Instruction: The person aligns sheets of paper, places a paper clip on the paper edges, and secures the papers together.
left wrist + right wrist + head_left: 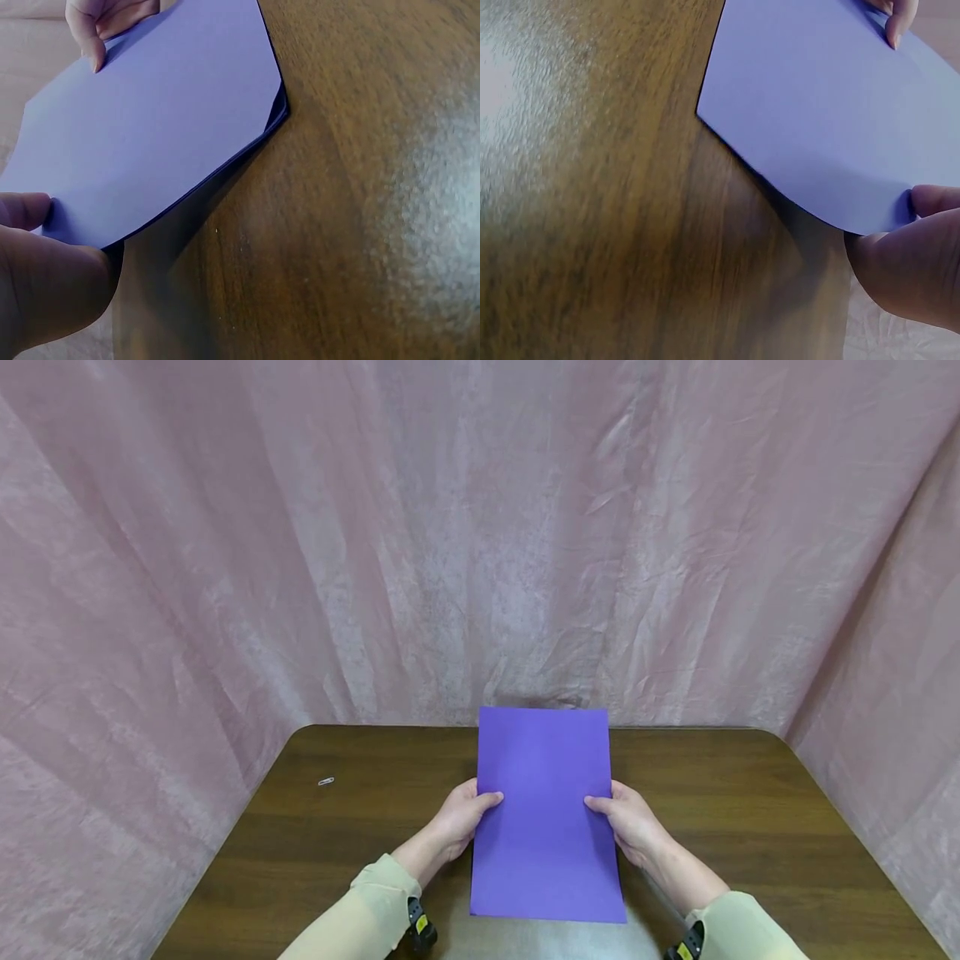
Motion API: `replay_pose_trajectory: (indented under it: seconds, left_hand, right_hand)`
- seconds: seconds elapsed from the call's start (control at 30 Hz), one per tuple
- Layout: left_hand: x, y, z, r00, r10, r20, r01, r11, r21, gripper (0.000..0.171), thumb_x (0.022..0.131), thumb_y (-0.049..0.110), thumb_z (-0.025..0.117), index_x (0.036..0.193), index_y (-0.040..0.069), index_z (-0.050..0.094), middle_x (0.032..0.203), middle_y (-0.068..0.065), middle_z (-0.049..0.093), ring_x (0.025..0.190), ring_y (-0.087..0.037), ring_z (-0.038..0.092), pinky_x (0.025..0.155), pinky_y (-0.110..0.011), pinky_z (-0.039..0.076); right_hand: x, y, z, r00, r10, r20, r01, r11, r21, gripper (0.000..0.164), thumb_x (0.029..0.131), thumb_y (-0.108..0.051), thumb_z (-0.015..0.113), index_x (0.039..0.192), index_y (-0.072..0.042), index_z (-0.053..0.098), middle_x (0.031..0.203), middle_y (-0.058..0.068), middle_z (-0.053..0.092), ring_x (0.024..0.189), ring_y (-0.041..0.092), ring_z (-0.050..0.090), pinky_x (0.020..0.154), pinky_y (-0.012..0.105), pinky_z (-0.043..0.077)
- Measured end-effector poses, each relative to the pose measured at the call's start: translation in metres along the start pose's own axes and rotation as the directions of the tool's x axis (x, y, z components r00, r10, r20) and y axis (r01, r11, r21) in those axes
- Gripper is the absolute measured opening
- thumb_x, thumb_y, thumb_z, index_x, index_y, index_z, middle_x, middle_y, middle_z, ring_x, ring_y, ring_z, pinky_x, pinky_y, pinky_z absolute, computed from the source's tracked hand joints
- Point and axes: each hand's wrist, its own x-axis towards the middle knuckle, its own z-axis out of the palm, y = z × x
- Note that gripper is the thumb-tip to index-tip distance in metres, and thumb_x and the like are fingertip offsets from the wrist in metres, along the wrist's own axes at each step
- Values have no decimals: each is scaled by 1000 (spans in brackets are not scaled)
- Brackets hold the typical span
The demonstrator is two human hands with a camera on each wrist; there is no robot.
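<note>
Purple paper (547,852) is held over brown tbl (750,814), sides raised. L hand (457,820) pinches its L edge, thumb on top; R hand (634,823) pinches R edge likewise. Paper clip (326,782) lies on tbl, far L.

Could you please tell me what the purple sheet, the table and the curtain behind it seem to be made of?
Purple sheet: matte paper or thin card, judging by its even colour and gentle bend.
Table: glossy wood or wood-look laminate, given its grain and bright reflection.
Curtain: probably velvety fabric, with folds and sheen.
</note>
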Motion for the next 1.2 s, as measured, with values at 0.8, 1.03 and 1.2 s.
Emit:
replay_pose_trajectory:
  seconds: [0.8,1.03,1.2]
  left_hand:
    - [-2,-2,0,999,-28,-24,27,998,-61,36,106,25,57,128,-3,53,101,-10,73,89,-21,72,77,-40,61]
    - [-2,-3,-1,999,-23,-34,20,996,-81,34,107,28,55,123,-1,57,95,-7,73,84,-18,71,73,-36,60]
    - [-2,-1,-5,997,-27,-70,20,996,-88,45,108,35,52,131,-3,56,102,-9,72,88,-19,70,76,-38,59]
  right_hand:
    - [1,4,1,1000,-27,-15,26,999,-37,39,101,0,54,138,9,45,106,12,73,89,23,71,75,38,58]
    - [0,4,1,999,-31,-6,31,999,-31,40,101,-1,54,139,9,44,105,12,73,88,23,71,74,38,58]
    - [-1,3,0,1000,-31,-7,31,999,-27,39,101,-1,55,138,9,45,101,10,73,86,22,71,73,38,58]
